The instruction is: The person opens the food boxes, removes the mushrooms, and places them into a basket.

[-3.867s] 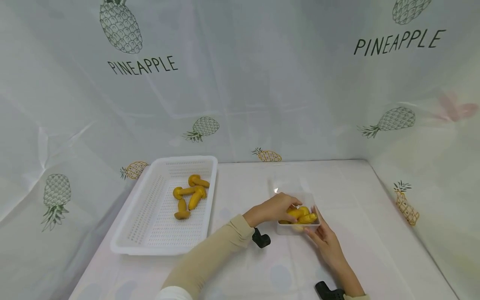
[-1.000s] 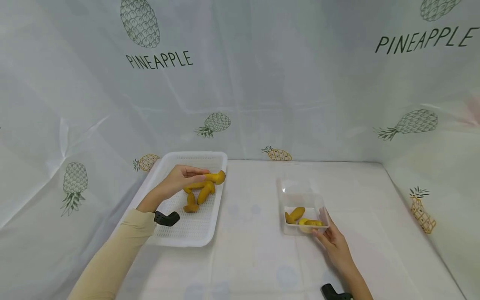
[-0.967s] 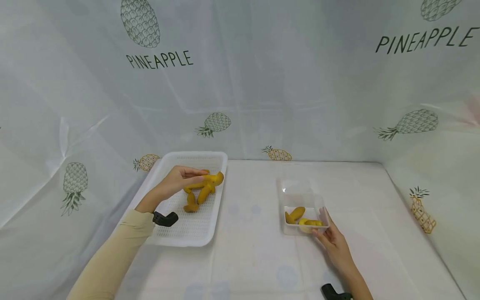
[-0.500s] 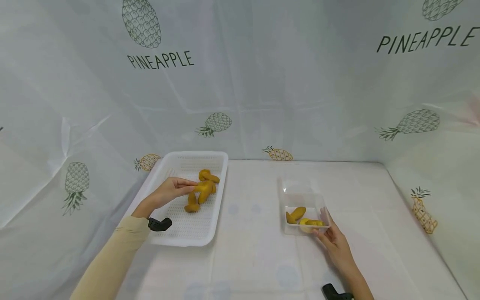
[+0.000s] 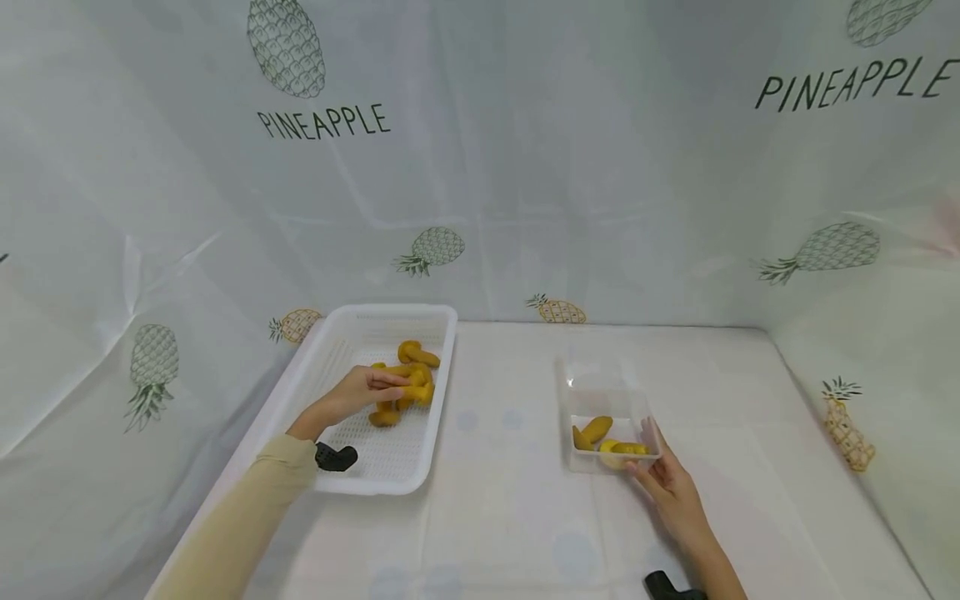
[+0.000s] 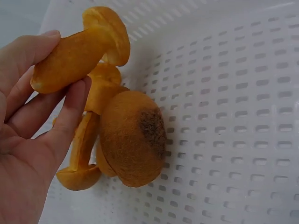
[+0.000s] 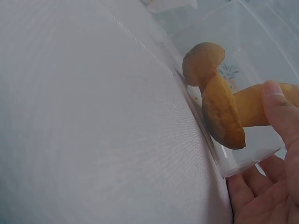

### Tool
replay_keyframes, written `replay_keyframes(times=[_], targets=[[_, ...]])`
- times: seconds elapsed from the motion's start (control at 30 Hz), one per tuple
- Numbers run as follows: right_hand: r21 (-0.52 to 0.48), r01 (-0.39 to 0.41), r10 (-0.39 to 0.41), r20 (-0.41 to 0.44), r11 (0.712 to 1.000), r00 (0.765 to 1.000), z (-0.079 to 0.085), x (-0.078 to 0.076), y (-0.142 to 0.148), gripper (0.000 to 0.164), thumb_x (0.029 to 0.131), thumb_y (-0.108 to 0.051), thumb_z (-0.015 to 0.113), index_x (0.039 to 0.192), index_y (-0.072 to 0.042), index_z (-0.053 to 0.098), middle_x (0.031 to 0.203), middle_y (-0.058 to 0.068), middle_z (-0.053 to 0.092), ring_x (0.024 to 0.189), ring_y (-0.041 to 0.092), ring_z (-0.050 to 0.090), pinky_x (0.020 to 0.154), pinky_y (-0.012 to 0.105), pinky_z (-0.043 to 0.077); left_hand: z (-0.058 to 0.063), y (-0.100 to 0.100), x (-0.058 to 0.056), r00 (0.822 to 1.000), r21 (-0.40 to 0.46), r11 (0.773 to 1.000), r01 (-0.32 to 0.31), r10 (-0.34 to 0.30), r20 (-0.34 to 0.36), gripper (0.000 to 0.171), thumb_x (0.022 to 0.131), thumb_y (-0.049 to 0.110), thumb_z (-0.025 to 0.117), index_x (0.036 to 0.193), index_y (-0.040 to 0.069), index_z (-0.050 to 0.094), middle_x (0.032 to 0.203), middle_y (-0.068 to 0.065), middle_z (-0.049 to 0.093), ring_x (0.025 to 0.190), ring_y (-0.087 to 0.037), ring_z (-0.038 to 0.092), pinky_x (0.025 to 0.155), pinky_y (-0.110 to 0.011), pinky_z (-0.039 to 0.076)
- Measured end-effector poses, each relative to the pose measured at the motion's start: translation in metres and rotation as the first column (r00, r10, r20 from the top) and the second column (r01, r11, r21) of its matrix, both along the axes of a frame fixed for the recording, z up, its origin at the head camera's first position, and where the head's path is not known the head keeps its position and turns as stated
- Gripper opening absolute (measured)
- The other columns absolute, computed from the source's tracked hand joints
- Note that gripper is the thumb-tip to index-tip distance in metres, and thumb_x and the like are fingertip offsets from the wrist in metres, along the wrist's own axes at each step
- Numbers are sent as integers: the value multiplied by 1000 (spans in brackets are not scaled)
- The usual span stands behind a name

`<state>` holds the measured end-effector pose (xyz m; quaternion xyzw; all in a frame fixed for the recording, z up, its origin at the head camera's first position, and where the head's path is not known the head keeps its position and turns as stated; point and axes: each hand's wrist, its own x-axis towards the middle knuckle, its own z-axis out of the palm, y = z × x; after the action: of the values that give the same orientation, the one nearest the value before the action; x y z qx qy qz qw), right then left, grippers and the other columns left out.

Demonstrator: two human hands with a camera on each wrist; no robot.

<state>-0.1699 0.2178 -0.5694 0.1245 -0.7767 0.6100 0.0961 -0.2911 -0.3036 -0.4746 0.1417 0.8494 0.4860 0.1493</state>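
Observation:
My left hand pinches a yellow toy mushroom by its stem, thumb on one side and fingers on the other. It hangs over several other mushrooms lying in the white perforated basket on the left. In the left wrist view a large rounded cap with a dark rough patch lies below it. My right hand grips the near right corner of a clear plastic box, its thumb on the near wall. Inside the box lie a few mushrooms, seen through the wall in the right wrist view.
The box's transparent lid stands opened behind it. A white tablecloth with pale dots lies under everything. A pineapple-print curtain closes off the back and both sides.
Earlier my left hand reached into the clear box. It has since carried a mushroom left to the basket, then shifted it nearer over the pile. My right hand stays at the box.

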Motion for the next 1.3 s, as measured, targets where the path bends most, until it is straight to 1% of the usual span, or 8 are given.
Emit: replay_keyframes(times=[0.13,0.3,0.47,0.7,0.87,1.0,1.13,1.3], targets=[[11,3,-3,-8,1000,1000,0,-1,0,78,96,1,63,159,-6,19,156,31,23,129,-5,39,94,11,42,-3,1,-2,1000,-23,1000,2,-2,-5,35,95,22,72,122,0,70,116,-12,71,102,-24,68,86,-37,57],[27,6,-6,-5,1000,1000,-2,-1,1,77,96,1,64,159,-5,19,156,32,23,129,-5,40,94,10,42,-4,2,0,1000,-37,999,2,-1,26,38,94,21,73,122,-3,69,116,-13,71,99,-16,68,87,-38,57],[30,1,-1,-2,1000,1000,-3,-2,2,77,96,1,63,159,-5,19,155,33,24,129,-6,40,94,10,41,-4,2,1,998,-26,1000,10,-9,60,40,94,20,72,124,-6,66,116,-14,71,102,-16,67,88,-38,56],[41,-5,5,8,999,1000,-3,-2,3,78,97,0,62,160,-6,17,156,31,23,130,-7,38,95,9,41,-3,-4,-2,997,-42,999,-19,23,80,44,93,29,74,127,2,67,121,-11,69,110,-21,65,93,-33,53],[30,-5,5,-6,1000,1000,-3,-2,2,78,96,2,63,160,-6,17,155,33,23,129,-7,40,94,9,41,3,-6,-3,998,-50,998,-30,32,51,43,95,28,71,128,1,66,123,-14,68,113,-23,64,98,-37,51],[14,-1,2,-20,1000,1000,-2,-1,1,77,96,3,63,159,-4,19,155,33,24,128,-7,41,93,9,42,10,-4,-5,999,6,1000,-24,24,31,43,96,24,70,130,-1,64,128,-18,65,115,-24,63,101,-38,49],[-2,-2,2,-29,1000,1000,-1,-2,0,77,95,4,64,158,-3,20,155,33,23,128,-7,40,93,10,42,23,3,-8,1000,60,998,-21,20,12,41,96,21,69,131,-1,63,130,-21,63,115,-23,64,99,-36,50],[-1,2,-2,-22,1000,1000,-2,-2,0,79,95,4,64,159,-6,20,156,32,24,129,-6,39,94,10,42,38,17,-13,1000,87,996,5,-3,-20,45,96,22,70,133,-4,60,132,-25,59,115,-22,63,98,-35,50]])
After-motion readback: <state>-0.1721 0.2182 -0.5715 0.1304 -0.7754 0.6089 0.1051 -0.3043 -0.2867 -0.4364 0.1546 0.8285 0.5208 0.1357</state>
